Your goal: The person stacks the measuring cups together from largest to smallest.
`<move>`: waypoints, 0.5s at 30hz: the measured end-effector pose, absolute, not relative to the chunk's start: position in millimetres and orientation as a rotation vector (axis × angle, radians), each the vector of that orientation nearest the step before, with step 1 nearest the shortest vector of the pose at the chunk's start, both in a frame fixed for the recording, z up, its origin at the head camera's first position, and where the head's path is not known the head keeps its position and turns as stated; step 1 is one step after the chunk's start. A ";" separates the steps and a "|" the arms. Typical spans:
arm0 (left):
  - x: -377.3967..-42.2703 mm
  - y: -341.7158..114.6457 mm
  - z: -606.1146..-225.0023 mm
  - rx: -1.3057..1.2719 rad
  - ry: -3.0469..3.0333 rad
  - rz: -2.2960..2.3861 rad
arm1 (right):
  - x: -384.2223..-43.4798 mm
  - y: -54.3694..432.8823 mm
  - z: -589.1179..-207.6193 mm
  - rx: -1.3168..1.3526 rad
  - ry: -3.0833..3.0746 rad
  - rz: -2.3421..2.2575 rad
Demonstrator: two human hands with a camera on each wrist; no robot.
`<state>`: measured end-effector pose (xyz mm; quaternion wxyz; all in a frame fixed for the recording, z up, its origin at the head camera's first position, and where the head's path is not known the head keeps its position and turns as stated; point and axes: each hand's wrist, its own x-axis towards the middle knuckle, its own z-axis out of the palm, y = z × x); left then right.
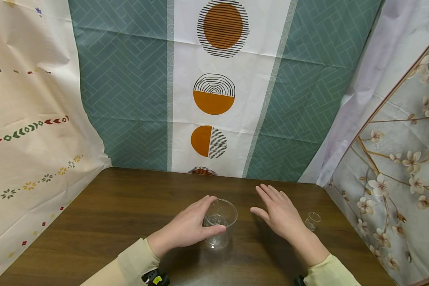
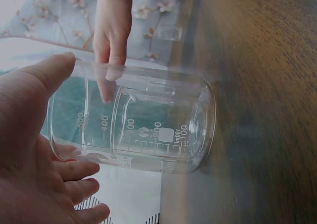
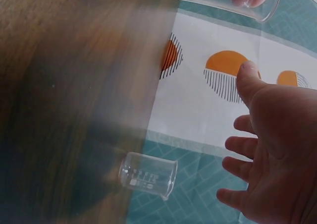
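Two hands: left hand (image 1: 187, 224) grips one large beaker (image 1: 222, 239), right hand (image 1: 278, 212) spread near one small beaker (image 1: 312, 221).

1. Head view: from above me, forward and down across the dark brown wooden table (image 1: 93, 206).
2. Left wrist view: close, sideways, on my large clear glass beaker (image 2: 161, 130).
3. Right wrist view: sideways, facing the small clear glass beaker (image 3: 148, 174); shares both beakers with head.

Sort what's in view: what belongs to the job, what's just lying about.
Likely the job:
large clear glass beaker, held by left hand
smaller clear glass beaker nested inside
small clear glass beaker standing near right hand

Only surroundings:
teal and white geometric cloth
cream patterned cloth
grey floral cloth
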<state>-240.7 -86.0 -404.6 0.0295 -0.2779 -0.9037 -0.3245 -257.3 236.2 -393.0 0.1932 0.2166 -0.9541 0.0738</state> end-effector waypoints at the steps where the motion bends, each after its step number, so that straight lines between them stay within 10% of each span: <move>1: -240.7 -85.9 -404.7 -0.856 -2.788 -1.001 | -257.7 236.7 -393.3 0.606 -2.678 0.204; 15: -240.4 -86.2 -404.5 -0.856 -2.793 -0.997 | -265.6 245.4 -396.6 0.547 -2.731 0.200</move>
